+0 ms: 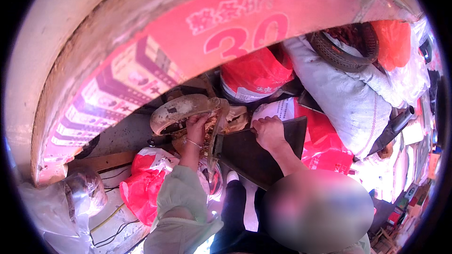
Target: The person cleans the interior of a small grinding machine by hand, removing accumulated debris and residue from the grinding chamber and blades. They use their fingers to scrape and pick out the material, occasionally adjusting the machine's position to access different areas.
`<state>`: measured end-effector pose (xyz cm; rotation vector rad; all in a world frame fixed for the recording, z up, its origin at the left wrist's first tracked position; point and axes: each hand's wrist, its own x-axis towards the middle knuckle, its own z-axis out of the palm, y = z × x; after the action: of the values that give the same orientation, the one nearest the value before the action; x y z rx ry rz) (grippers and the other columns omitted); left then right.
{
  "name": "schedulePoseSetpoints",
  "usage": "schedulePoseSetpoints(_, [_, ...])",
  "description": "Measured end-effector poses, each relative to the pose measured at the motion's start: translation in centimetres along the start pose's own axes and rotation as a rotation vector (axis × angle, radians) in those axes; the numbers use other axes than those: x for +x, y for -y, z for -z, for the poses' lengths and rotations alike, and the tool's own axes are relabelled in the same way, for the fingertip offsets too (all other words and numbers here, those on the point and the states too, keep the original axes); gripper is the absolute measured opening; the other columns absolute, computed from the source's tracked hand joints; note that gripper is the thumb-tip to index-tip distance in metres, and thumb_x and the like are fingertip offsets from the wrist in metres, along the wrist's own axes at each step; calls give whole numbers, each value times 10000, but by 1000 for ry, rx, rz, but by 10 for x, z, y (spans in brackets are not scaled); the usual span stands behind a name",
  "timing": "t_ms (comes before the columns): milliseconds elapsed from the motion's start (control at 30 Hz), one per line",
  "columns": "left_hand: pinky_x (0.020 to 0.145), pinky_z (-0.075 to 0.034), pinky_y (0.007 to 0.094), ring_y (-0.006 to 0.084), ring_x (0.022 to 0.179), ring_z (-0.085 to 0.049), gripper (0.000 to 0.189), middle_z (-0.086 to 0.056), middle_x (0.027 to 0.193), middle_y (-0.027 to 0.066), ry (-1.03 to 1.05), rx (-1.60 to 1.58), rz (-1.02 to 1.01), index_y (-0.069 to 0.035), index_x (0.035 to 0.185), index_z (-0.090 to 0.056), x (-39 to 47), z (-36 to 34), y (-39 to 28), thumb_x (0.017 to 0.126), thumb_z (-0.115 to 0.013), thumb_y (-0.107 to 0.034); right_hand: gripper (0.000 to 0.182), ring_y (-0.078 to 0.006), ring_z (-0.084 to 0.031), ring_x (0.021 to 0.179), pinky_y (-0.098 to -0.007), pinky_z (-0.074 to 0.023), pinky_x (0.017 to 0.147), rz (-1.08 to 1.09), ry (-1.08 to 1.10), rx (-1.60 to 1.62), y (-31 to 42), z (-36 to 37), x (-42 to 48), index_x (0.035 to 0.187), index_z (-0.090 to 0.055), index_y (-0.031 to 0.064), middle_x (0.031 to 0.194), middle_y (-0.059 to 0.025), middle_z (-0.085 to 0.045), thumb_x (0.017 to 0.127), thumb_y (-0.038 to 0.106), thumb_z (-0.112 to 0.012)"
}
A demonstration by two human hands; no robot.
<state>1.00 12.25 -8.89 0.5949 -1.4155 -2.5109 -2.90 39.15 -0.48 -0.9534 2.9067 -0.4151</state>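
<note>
My left hand (196, 125) is at the open mouth of a metal grinding machine, below its rounded, worn lid (182, 108). The fingers are drawn together near the lid's lower edge; whether they hold anything I cannot tell. Reddish-brown crumbs (210, 127) cling around the machine's flange (220, 123). Curled over the far edge of a dark flat metal tray (254, 158) is my right hand (269, 132). The tray adjoins the flange and slopes outward.
Red and white plastic sacks (257, 74) stand behind, and a red bag (141, 187) lies at left. A round perforated metal screen (342, 56) rests on a white woven sack (339, 102). Overhead hangs a curved pink printed panel (169, 35). Cables (116, 233) run at lower left.
</note>
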Motion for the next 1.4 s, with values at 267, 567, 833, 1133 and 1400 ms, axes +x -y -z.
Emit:
schedulePoseSetpoints(267, [795, -507, 296, 152, 812, -621, 157, -666, 927, 64, -62, 505, -85, 25, 973, -655, -9, 3, -10, 829, -620, -25, 100, -218, -619, 746, -375, -435, 694, -8, 6, 11, -5, -8, 1, 749, -604, 131, 719, -34, -639, 688, 182, -665])
schedulePoseSetpoints(567, [939, -467, 330, 219, 1043, -582, 329, -608, 1123, 118, -17, -312, -103, 8, 1136, -580, -14, 3, 1, 809, -609, -12, 143, -209, -623, 807, -373, -439, 728, -19, 103, -33, -3, 0, 4, 807, -615, 143, 777, -25, -647, 672, 161, -661])
schedulePoseSetpoints(833, [852, -478, 291, 159, 908, -610, 219, -662, 983, 90, -177, 142, -134, 28, 1046, -627, -12, 2, -2, 832, -617, -16, 182, -206, -623, 830, -372, -435, 750, -12, 153, -41, 1, 7, 8, 848, -622, 155, 805, -26, -656, 671, 161, -662])
schedulePoseSetpoints(1133, [809, -471, 270, 138, 856, -618, 220, -695, 929, 80, -134, 820, -24, 45, 1003, -668, -5, 0, -16, 865, -604, -115, 125, -209, -622, 800, -389, -430, 727, 9, 79, -86, -2, -3, 5, 783, -618, 153, 760, -22, -642, 671, 170, -669])
schedulePoseSetpoints(1400, [819, -485, 351, 274, 868, -661, 264, -683, 930, 173, -51, 1294, -10, -21, 1027, -664, 10, -6, 12, 830, -593, -183, 127, -210, -617, 807, -385, -425, 721, 0, 33, -28, -7, -5, 0, 775, -604, 149, 779, -26, -630, 664, 162, -666])
